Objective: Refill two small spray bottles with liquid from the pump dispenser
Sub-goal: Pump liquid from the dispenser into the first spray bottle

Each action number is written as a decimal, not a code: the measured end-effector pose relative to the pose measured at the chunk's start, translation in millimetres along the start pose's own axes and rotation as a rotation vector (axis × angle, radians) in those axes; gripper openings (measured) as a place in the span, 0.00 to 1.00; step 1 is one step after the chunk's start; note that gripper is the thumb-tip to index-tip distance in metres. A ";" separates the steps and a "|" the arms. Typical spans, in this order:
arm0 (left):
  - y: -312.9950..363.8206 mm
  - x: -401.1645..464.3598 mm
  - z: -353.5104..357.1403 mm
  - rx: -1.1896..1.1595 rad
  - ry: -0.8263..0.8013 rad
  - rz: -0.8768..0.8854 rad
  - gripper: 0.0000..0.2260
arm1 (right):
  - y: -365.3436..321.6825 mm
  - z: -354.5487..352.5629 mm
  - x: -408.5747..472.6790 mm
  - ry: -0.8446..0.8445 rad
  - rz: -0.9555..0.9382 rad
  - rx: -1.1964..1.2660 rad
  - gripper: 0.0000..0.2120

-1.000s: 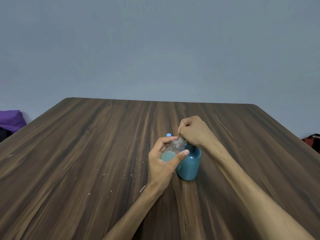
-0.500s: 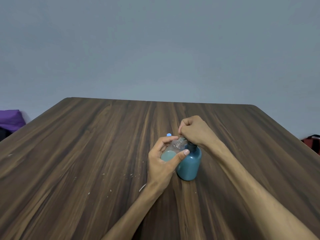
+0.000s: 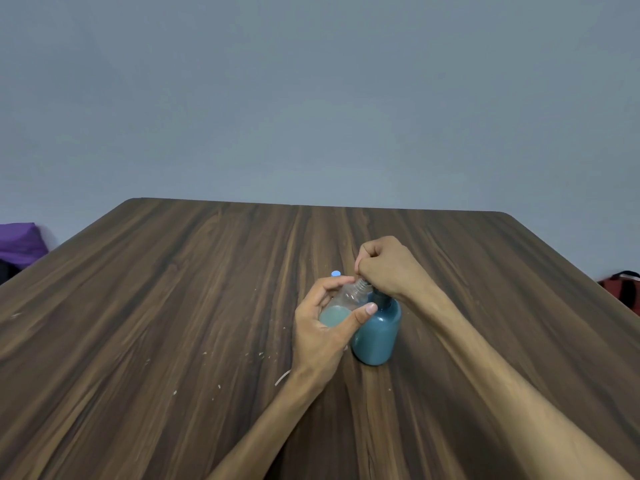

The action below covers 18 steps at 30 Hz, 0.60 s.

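A teal pump dispenser (image 3: 377, 332) stands upright on the wooden table (image 3: 173, 306). My right hand (image 3: 386, 265) sits curled over its black pump head, hiding the nozzle. My left hand (image 3: 323, 327) grips a small clear spray bottle (image 3: 348, 301), tilted so its open threaded neck points at the pump. Pale green liquid fills the lower part of that bottle. A small light-blue cap-like object (image 3: 335, 274) shows just behind my left fingers; what it belongs to is hidden.
White crumbs and a thin white strip (image 3: 282, 377) lie on the table left of my left wrist. A purple bundle (image 3: 19, 242) sits beyond the left table edge, a red and black bag (image 3: 623, 289) beyond the right edge.
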<state>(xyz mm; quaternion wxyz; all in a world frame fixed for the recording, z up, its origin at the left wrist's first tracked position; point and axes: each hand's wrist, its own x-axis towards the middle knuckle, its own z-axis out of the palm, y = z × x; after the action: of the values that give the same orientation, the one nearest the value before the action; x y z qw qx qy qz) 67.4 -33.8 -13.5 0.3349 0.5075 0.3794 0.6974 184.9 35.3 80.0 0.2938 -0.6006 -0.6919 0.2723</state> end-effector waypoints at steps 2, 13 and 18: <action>0.5 -0.8 -0.5 -0.021 -0.008 -0.009 0.19 | -3.8 -3.8 0.3 0.008 -0.031 -0.008 0.12; 0.9 -0.9 0.5 -0.042 0.005 -0.005 0.19 | -1.4 -5.0 2.4 0.046 -0.034 -0.012 0.12; 0.6 -0.8 -0.1 -0.032 -0.004 -0.007 0.18 | 0.3 1.2 0.4 0.008 -0.002 -0.016 0.12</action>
<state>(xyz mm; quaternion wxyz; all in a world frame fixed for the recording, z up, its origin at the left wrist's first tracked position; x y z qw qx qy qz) 67.4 -34.8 -13.4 0.3463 0.5022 0.3694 0.7010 184.2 35.7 79.1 0.2920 -0.6036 -0.6934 0.2639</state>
